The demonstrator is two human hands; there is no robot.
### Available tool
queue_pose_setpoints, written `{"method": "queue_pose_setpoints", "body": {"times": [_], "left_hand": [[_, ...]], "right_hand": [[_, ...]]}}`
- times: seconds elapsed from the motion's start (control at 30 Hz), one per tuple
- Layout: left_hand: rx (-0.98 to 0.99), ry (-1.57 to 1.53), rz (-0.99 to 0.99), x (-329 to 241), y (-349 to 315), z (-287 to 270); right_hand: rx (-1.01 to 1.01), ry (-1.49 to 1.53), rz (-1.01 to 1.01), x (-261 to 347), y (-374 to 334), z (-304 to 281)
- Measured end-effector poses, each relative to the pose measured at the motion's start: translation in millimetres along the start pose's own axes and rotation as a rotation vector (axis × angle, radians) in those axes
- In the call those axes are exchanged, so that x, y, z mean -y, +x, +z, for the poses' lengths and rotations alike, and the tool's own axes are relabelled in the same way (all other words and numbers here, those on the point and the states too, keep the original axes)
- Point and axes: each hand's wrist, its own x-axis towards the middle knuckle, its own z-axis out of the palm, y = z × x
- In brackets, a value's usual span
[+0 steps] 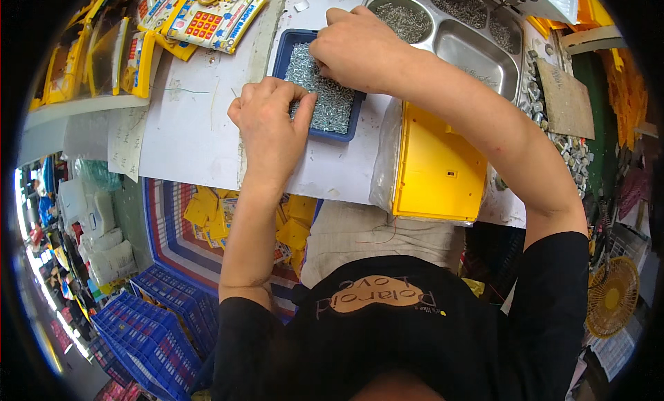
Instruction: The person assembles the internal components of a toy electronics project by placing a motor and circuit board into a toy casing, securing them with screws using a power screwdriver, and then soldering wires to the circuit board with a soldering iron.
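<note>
A blue tray [339, 137] full of small silver screws [330, 109] sits on the white table. My left hand [271, 121] is curled over the tray's left side, its thumb above the screws and its fingertips bent inward. Across the tray's far right part reaches my right hand [365, 50], its fingers bent down close to the screws. Both hands look closed, and whatever their fingertips pinch is hidden or too small to name. Near the table's front edge, right of the tray, lies a yellow plastic panel [439, 169] with clear film along its left side.
A metal tray [477, 50] with compartments of small metal parts stands at the back right. Yellow printed packs [214, 17] lie at the back left. Below the table, a striped bag [162, 228] holds yellow pieces, and blue crates [149, 339] stand at lower left.
</note>
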Motion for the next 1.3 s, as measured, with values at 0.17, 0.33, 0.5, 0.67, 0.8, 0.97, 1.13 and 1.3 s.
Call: {"method": "queue_pose_setpoints", "body": {"times": [0.17, 0.33, 0.5, 0.67, 0.8, 0.97, 1.13, 1.3], "left_hand": [[-0.016, 0.002, 0.042, 6, 2, 3], [-0.057, 0.046, 0.094, 11, 6, 5], [-0.104, -0.014, 0.112, -5, 2, -6], [0.047, -0.444, 0.104, -34, -12, -18], [0.164, -0.785, 0.097, -58, -13, -14], [0.41, -1.231, -0.075, -82, -4, -14], [0.541, -1.265, -0.151, -87, -3, -12], [0.252, -1.016, 0.001, -79, -11, -3]], "right_hand": [[-0.192, 0.141, 0.034, -11, -11, -4], [-0.337, 0.225, 0.077, -34, -44, 11], [-0.353, 0.339, 0.082, -28, -41, 1], [-0.204, 1.059, 0.103, -36, -86, -16], [-0.165, 1.419, 0.18, -31, -125, -23], [-0.394, 0.929, 0.01, -13, -155, -33], [-0.486, 0.651, -0.008, -6, -177, -37], [-0.278, 0.627, 0.303, -62, -212, -25]]}}
